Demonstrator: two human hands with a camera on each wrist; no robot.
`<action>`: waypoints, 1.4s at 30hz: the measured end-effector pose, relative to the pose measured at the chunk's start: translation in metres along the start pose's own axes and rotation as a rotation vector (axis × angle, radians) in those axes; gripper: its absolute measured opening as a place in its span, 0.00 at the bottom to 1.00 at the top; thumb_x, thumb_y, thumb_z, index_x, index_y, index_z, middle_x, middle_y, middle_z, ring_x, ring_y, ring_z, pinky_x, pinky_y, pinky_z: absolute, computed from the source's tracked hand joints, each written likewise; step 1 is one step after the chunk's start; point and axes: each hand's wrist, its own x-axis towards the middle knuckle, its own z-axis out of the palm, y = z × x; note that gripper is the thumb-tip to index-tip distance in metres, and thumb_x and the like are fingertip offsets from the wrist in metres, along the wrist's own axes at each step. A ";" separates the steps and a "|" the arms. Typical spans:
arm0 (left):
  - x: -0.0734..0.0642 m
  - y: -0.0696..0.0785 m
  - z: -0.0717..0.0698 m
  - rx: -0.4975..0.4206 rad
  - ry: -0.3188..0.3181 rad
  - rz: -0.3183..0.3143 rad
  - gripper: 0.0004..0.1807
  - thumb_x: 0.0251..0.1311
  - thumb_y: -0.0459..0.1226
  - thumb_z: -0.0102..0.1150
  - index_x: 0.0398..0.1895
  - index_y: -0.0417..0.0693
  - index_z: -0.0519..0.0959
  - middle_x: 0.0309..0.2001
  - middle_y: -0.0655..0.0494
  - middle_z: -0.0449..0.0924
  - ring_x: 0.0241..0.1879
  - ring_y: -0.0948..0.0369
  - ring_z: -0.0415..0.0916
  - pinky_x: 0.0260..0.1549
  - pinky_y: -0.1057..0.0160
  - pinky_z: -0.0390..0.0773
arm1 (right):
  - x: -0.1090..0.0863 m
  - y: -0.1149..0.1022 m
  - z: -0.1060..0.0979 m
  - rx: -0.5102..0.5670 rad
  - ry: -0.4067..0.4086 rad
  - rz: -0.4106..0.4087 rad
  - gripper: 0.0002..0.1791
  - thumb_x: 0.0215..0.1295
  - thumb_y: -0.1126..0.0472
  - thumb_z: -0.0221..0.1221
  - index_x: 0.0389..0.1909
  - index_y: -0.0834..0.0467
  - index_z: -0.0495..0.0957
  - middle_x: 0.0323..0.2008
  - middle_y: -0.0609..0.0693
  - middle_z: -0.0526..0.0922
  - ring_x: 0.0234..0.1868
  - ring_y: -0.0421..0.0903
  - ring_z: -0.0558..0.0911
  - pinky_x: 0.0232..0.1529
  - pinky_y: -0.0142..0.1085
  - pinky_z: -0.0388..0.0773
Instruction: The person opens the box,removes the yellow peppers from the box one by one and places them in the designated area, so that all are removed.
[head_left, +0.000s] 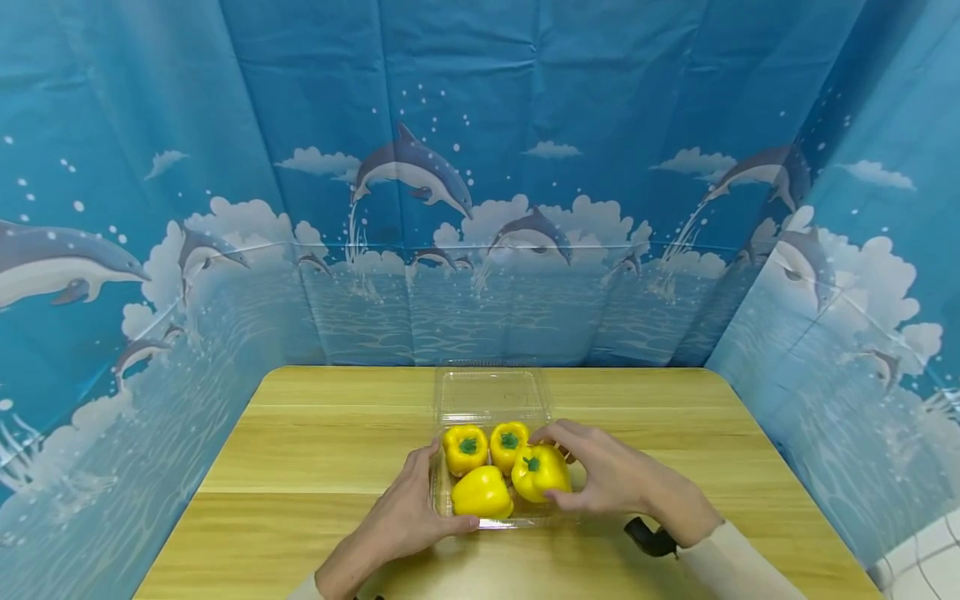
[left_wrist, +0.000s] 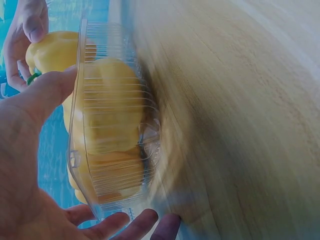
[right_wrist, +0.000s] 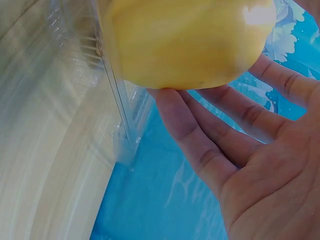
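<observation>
Three yellow bell peppers stand or lie in a clear plastic clamshell box (head_left: 489,525), seen in the head view: a back left pepper (head_left: 466,450), a back right pepper (head_left: 509,442) and a front left pepper (head_left: 482,493) on its side. My left hand (head_left: 408,508) holds the box at its front left corner, thumb (left_wrist: 52,90) on the front rim and fingers along the left wall. At the box's right side, my right hand (head_left: 611,471) grips another yellow bell pepper (head_left: 542,473) between thumb and fingers. That pepper overlaps the right rim, its green stem tilted toward the left.
The box's hinged lid (head_left: 491,393) lies folded back toward the table's far edge. A wood-grain table (head_left: 330,450) carries everything. Behind it and at both sides hangs a blue dolphin-print curtain (head_left: 480,308). A black strap piece (head_left: 649,537) shows under the right wrist.
</observation>
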 end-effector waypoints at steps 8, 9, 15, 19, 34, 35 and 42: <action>0.000 0.000 0.001 -0.001 -0.001 0.001 0.76 0.51 0.67 0.89 0.95 0.46 0.57 0.92 0.41 0.63 0.85 0.35 0.72 0.79 0.26 0.77 | -0.003 0.002 -0.007 -0.004 0.035 -0.013 0.37 0.72 0.55 0.78 0.78 0.56 0.77 0.68 0.52 0.88 0.57 0.41 0.89 0.57 0.45 0.95; 0.000 0.000 0.001 -0.001 -0.002 0.001 0.76 0.51 0.68 0.89 0.96 0.46 0.57 0.92 0.41 0.63 0.85 0.35 0.72 0.79 0.26 0.77 | -0.003 0.002 -0.008 -0.008 0.039 -0.012 0.37 0.72 0.55 0.78 0.78 0.56 0.77 0.67 0.52 0.88 0.57 0.40 0.89 0.57 0.45 0.95; -0.001 0.000 0.000 -0.006 -0.014 0.003 0.77 0.52 0.69 0.88 0.97 0.47 0.55 0.91 0.40 0.63 0.85 0.35 0.73 0.79 0.25 0.78 | -0.007 0.007 -0.012 -0.032 0.068 -0.016 0.39 0.71 0.57 0.78 0.80 0.54 0.77 0.63 0.49 0.87 0.55 0.37 0.88 0.56 0.44 0.95; -0.001 0.000 0.000 -0.010 -0.017 0.003 0.77 0.52 0.69 0.87 0.97 0.47 0.55 0.91 0.39 0.63 0.84 0.35 0.73 0.78 0.25 0.79 | -0.009 0.010 -0.017 -0.042 0.069 0.005 0.39 0.72 0.57 0.78 0.81 0.56 0.77 0.62 0.50 0.86 0.56 0.40 0.89 0.57 0.45 0.95; -0.001 -0.002 0.001 -0.025 -0.027 -0.008 0.77 0.53 0.69 0.87 0.97 0.48 0.54 0.93 0.39 0.61 0.86 0.34 0.71 0.78 0.23 0.77 | -0.017 0.026 -0.031 -0.032 0.126 0.113 0.37 0.70 0.61 0.75 0.79 0.60 0.78 0.61 0.49 0.86 0.58 0.48 0.91 0.60 0.48 0.95; -0.001 -0.002 0.001 -0.023 -0.027 -0.008 0.77 0.53 0.69 0.87 0.97 0.48 0.54 0.93 0.39 0.61 0.86 0.34 0.71 0.78 0.24 0.77 | -0.017 0.028 -0.031 -0.025 0.131 0.121 0.37 0.70 0.61 0.75 0.79 0.59 0.78 0.61 0.49 0.86 0.58 0.50 0.91 0.60 0.48 0.95; 0.000 -0.003 0.002 -0.015 -0.029 -0.009 0.78 0.53 0.71 0.86 0.98 0.49 0.53 0.92 0.39 0.61 0.86 0.34 0.71 0.78 0.23 0.77 | -0.022 0.044 -0.032 0.024 0.185 0.141 0.37 0.70 0.63 0.76 0.78 0.60 0.78 0.66 0.54 0.86 0.61 0.56 0.92 0.60 0.52 0.96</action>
